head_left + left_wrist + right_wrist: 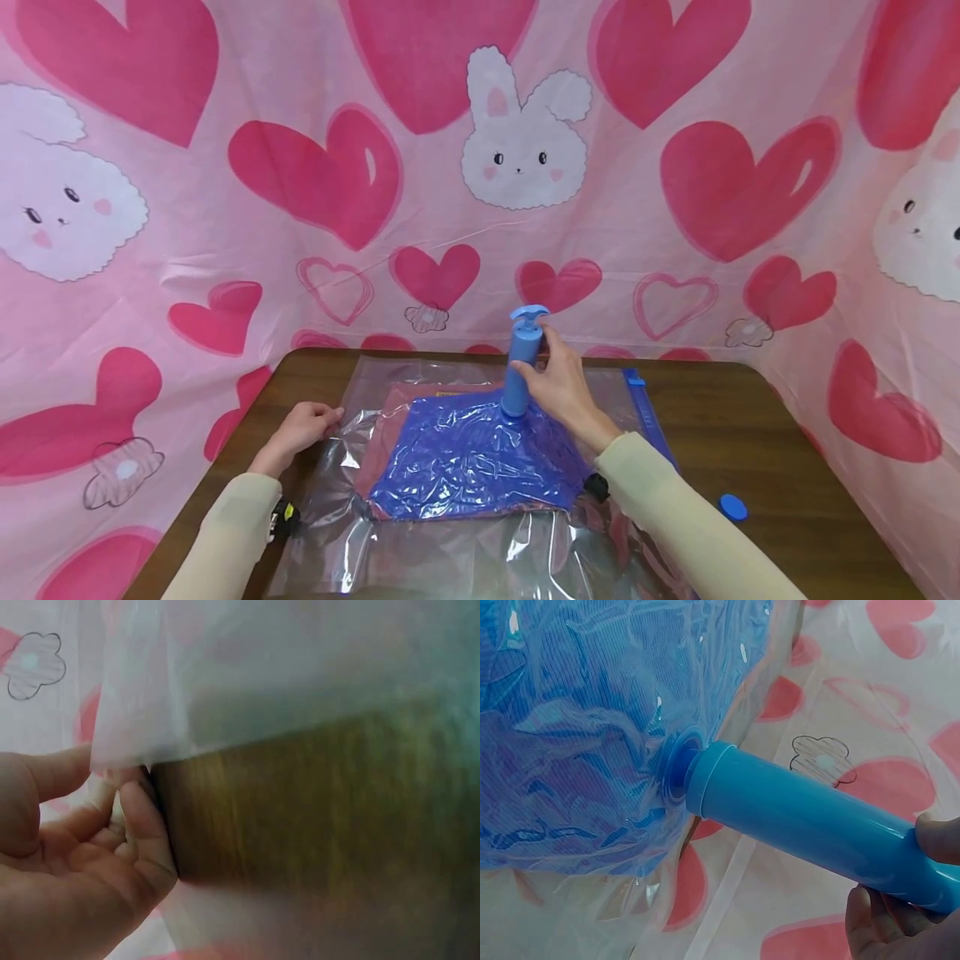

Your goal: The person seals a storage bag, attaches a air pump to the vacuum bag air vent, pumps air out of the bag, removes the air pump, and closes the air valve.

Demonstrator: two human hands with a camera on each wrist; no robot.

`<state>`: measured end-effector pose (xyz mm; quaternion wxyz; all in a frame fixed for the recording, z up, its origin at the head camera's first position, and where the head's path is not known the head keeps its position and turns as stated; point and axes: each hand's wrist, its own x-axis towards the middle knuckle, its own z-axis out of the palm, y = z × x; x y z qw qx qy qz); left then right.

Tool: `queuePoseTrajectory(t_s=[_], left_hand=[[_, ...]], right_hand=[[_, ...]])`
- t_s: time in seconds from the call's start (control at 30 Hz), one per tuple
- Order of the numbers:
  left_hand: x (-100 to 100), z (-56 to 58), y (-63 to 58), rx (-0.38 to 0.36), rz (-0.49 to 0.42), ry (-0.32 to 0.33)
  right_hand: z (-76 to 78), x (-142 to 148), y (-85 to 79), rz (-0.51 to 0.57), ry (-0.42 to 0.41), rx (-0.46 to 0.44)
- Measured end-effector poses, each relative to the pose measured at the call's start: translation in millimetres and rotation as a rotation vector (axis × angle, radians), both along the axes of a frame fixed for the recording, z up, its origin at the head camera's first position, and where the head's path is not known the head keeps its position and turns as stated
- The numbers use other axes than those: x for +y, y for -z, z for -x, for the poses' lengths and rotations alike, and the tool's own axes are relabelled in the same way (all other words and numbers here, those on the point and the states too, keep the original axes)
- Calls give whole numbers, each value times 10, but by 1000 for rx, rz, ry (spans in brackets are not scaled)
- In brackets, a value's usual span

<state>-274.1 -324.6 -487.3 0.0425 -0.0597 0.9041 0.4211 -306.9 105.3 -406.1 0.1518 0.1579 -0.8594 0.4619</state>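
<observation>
A clear vacuum storage bag [420, 562] lies flat, with a folded blue textile [457, 458] and a pink textile [377, 454] inside. My right hand [561, 379] grips the barrel of a blue hand pump [517, 375], which stands upright on the bag. Its T-shaped handle sits low, close above the barrel. In the right wrist view the pump's lower end meets a round blue valve [673, 771] in the wrinkled plastic. At the bag's left edge, my left hand [303, 427] pinches the plastic film [139, 712] between thumb and fingers.
A round blue cap [732, 507] rests on the dark wooden table [750, 417], right of the bag. Along the bag's right side runs a blue zip strip [654, 429] with a slider [636, 382] near its far end. A pink heart-print cloth [435, 192] hangs behind and at both sides.
</observation>
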Motion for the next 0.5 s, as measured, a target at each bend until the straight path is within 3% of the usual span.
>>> queuePoseTrajectory(t_s=[0.33,0.5], left_hand=[[13,22,48,22,69,35],[10,32,44,9,57,27]], right_hand=[[3,8,0,13,-9,-3],[-12,11,5,17,-3,8]])
